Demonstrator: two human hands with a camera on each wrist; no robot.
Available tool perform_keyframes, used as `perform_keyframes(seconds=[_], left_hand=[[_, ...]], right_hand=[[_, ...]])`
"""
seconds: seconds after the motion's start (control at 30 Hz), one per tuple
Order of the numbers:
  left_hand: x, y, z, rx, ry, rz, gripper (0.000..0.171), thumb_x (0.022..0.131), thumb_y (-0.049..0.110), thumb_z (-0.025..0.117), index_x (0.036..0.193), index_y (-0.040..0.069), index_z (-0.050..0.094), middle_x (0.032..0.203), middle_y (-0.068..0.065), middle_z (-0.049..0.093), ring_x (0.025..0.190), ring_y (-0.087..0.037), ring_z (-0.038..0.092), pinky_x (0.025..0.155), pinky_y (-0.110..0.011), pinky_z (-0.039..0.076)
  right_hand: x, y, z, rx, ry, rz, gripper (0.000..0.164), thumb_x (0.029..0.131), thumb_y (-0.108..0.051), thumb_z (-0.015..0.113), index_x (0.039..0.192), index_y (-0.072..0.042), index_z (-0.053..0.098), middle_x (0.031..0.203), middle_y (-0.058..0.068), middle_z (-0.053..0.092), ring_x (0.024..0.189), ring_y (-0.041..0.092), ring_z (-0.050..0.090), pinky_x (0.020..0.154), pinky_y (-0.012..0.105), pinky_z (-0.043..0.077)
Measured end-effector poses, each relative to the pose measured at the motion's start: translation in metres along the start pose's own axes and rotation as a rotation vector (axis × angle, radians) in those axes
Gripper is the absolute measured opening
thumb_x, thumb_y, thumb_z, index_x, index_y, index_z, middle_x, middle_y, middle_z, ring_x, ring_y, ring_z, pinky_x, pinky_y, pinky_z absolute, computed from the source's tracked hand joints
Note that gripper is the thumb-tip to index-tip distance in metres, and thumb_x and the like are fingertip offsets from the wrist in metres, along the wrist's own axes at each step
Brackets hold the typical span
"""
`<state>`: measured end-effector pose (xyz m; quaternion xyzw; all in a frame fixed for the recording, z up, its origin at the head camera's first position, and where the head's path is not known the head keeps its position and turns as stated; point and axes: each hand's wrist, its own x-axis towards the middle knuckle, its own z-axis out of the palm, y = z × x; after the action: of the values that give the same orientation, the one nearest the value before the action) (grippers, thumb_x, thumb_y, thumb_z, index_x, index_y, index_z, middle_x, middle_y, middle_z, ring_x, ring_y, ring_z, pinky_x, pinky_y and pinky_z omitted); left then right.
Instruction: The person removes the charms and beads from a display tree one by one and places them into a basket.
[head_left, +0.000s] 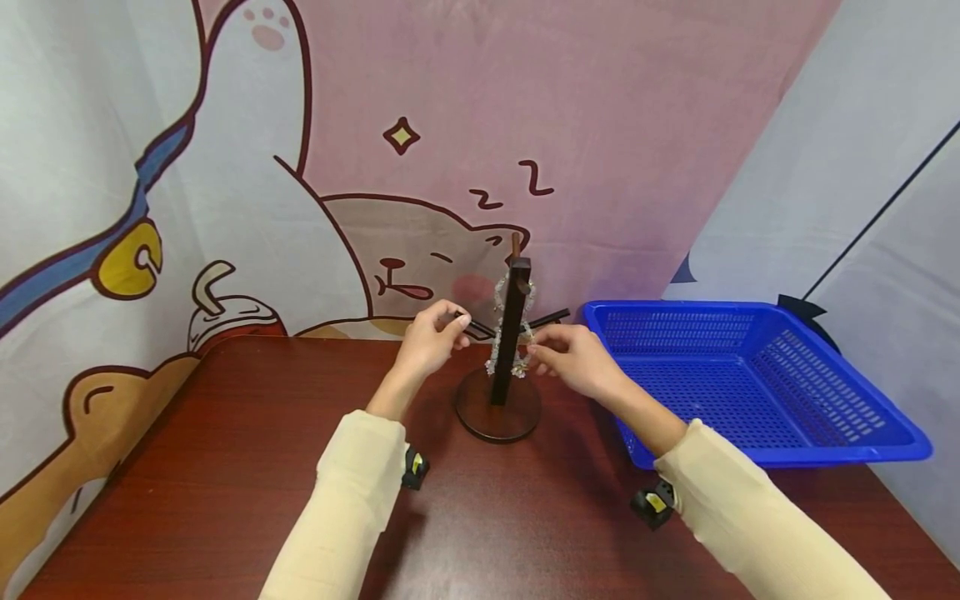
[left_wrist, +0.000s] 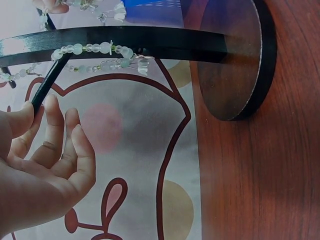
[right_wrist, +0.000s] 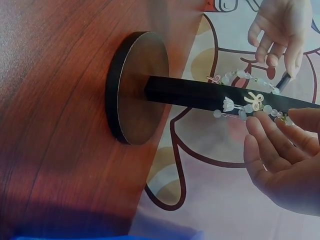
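Note:
A dark wooden jewelry stand [head_left: 511,333] rises upright from a round base [head_left: 480,417], with short black pegs out to its sides. My left hand [head_left: 433,337] pinches the end of the left peg [left_wrist: 49,84] between thumb and forefinger; its other fingers are loosely bent. A pale beaded bracelet [left_wrist: 94,48] with a white flower charm hangs on that peg. On the other side, my right hand [head_left: 576,358] pinches a second beaded bracelet [right_wrist: 272,111], which carries a bow and a flower charm. More clear beads [head_left: 499,293] hang higher on the stand.
A blue plastic basket [head_left: 750,456] with perforated walls stands on the right of the reddish-brown table [head_left: 247,467]. Behind the table hangs a cloth [head_left: 600,125] printed with cartoon animals. Both forearms wear cream sleeves and wrist cameras.

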<state>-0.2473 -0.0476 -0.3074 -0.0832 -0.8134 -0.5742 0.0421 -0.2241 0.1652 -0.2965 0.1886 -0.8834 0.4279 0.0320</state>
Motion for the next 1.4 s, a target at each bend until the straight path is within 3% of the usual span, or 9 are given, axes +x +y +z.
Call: perform_keyframes(seconds=[0.53, 0.73, 0.97, 1.17, 1.4], left_hand=[[-0.001, 0.000, 0.000, 0.003, -0.002, -0.015, 0.012, 0.093, 0.016, 0.054, 0.098, 0.007, 0.060, 0.068, -0.009, 0.062, 0.067, -0.017, 0.058, 0.056, -0.024, 0.043], [-0.001, 0.000, 0.000, -0.002, -0.005, -0.019, 0.013, 0.093, 0.016, 0.054, 0.099, 0.006, 0.060, 0.068, -0.010, 0.062, 0.074, -0.028, 0.061, 0.056, -0.024, 0.042], [0.001, 0.000, 0.000, 0.009, 0.000, -0.020, 0.013, 0.093, 0.017, 0.054, 0.099, 0.007, 0.060, 0.067, -0.010, 0.062, 0.067, -0.018, 0.059, 0.056, -0.024, 0.043], [0.000, 0.000, 0.000, -0.005, -0.004, -0.024, 0.013, 0.093, 0.017, 0.054, 0.099, 0.007, 0.060, 0.068, -0.011, 0.062, 0.079, -0.033, 0.061, 0.056, -0.023, 0.042], [0.000, 0.000, 0.001, 0.006, -0.002, -0.018, 0.013, 0.093, 0.017, 0.054, 0.099, 0.007, 0.060, 0.067, -0.010, 0.062, 0.068, -0.021, 0.060, 0.056, -0.024, 0.042]], right_hand=[[-0.003, -0.002, -0.013, -0.011, -0.003, -0.009, 0.010, 0.088, -0.004, 0.058, 0.089, 0.004, 0.064, 0.071, 0.014, 0.065, 0.059, 0.012, 0.060, 0.056, 0.026, 0.049], [-0.003, -0.002, -0.020, -0.014, -0.002, -0.008, 0.011, 0.088, -0.003, 0.057, 0.090, 0.006, 0.064, 0.069, 0.008, 0.065, 0.061, 0.019, 0.062, 0.057, 0.028, 0.050], [-0.003, -0.005, -0.028, -0.006, 0.004, -0.003, 0.012, 0.088, -0.002, 0.057, 0.091, 0.007, 0.063, 0.072, 0.014, 0.065, 0.060, 0.014, 0.060, 0.057, 0.025, 0.049], [-0.005, -0.009, -0.035, -0.006, 0.004, 0.023, 0.015, 0.089, -0.003, 0.056, 0.094, 0.009, 0.062, 0.075, 0.015, 0.065, 0.061, 0.011, 0.059, 0.057, 0.024, 0.049], [-0.005, -0.006, -0.041, -0.017, 0.013, 0.023, 0.014, 0.089, -0.003, 0.056, 0.093, 0.009, 0.062, 0.077, 0.016, 0.065, 0.060, 0.010, 0.059, 0.058, 0.025, 0.049]])
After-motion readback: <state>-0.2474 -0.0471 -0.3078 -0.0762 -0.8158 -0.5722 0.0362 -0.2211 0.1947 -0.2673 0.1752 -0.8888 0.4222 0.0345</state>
